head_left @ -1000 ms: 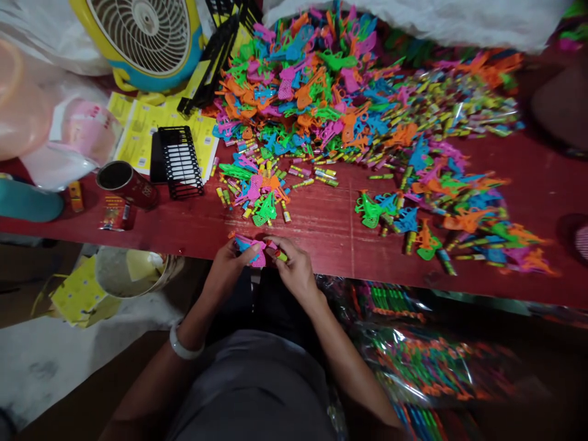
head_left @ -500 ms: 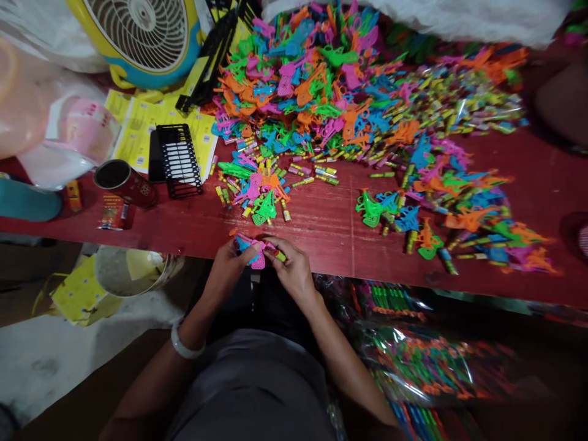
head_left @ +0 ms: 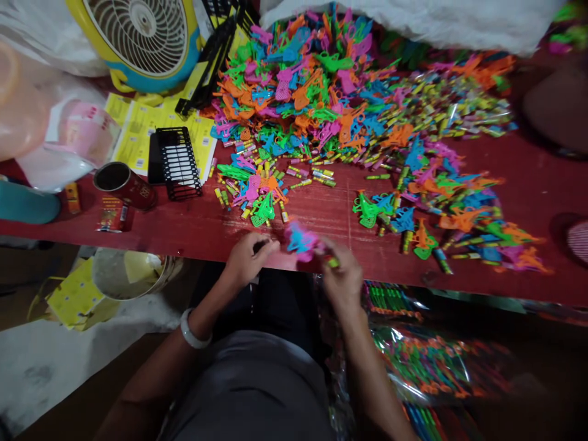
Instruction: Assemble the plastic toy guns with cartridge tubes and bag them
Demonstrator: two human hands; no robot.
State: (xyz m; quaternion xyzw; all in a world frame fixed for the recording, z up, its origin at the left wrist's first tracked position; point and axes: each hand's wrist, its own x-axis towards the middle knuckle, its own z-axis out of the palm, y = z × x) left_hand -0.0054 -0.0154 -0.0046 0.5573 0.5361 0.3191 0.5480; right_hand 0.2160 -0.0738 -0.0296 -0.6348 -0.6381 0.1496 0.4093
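Note:
My right hand [head_left: 343, 272], smeared by motion, grips a pink and blue pair of small plastic toy guns [head_left: 301, 241] just over the table's front edge. A small yellow-green tube [head_left: 332, 262] shows at its fingers. To the left, my left hand [head_left: 248, 260] is curled with thumb and fingertips together, and nothing shows in it. Beyond it lies a small cluster of toy guns [head_left: 263, 210] and printed tubes. On the right, a spread of paired toy guns with tubes [head_left: 463, 214] covers the table.
A large heap of coloured toy guns [head_left: 303, 86] and a pile of tubes [head_left: 473, 101] lie at the back. On the left stand a fan [head_left: 144, 37], a black rack [head_left: 181, 162], a dark red can [head_left: 126, 184] and a teal bottle [head_left: 27, 201]. A bucket [head_left: 133, 275] stands below.
My right hand has moved right with the pink and blue toy guns, away from my left hand. My left hand has let go of them and shifted slightly right.

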